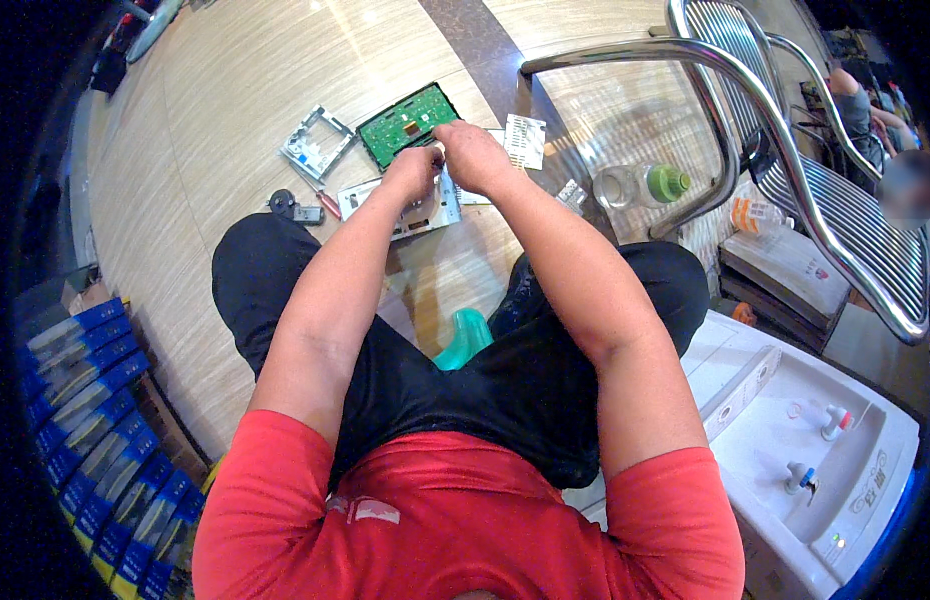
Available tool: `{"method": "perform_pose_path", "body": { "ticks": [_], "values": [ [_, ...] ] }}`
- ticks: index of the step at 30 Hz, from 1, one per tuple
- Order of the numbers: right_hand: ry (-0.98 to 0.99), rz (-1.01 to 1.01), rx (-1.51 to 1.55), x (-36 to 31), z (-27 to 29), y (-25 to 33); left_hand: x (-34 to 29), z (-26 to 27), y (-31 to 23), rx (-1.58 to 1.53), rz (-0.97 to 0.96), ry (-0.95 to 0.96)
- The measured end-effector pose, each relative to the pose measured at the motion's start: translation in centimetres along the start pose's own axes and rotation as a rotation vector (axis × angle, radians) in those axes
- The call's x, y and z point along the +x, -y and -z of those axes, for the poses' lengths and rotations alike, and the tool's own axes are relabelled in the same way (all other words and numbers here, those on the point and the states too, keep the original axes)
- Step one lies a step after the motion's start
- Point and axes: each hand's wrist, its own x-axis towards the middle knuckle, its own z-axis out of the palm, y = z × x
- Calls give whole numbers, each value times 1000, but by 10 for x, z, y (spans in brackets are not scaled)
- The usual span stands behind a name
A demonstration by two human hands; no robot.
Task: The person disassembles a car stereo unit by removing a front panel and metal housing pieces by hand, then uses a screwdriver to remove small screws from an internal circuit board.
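My left hand (415, 174) and my right hand (472, 158) meet over a silver metal chassis plate (425, 220) on the floor, fingers curled and pinched together. What they pinch is hidden behind the fingers; a small pale bit shows between them. Just beyond lies a green circuit board (393, 128) in a black frame, its near right corner beside my right fingers. To its left is a silver metal bracket (310, 160) with an open middle. Closer to my left knee lie a red-handled screwdriver (329, 205), a small grey device (308, 215) and a round black part (282, 200).
A white card with dark marks (525, 142) and a blister pack (572, 194) lie right of my hands. A clear bottle with green cap (669, 183) stands near the steel chair (730, 165). A white water dispenser (855, 450) lies lower right, blue-yellow packages (105, 430) lower left.
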Motion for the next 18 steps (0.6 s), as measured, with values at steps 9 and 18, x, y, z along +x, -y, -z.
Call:
{"method": "perform_pose_path", "body": {
  "ticks": [9, 18],
  "values": [
    [197, -216, -23, 0, 11, 8, 3, -6, 14, -41, -61, -74],
    [80, -40, 41, -1, 2, -2, -2, -2, 0, -45, -62, -67]
  ]
}}
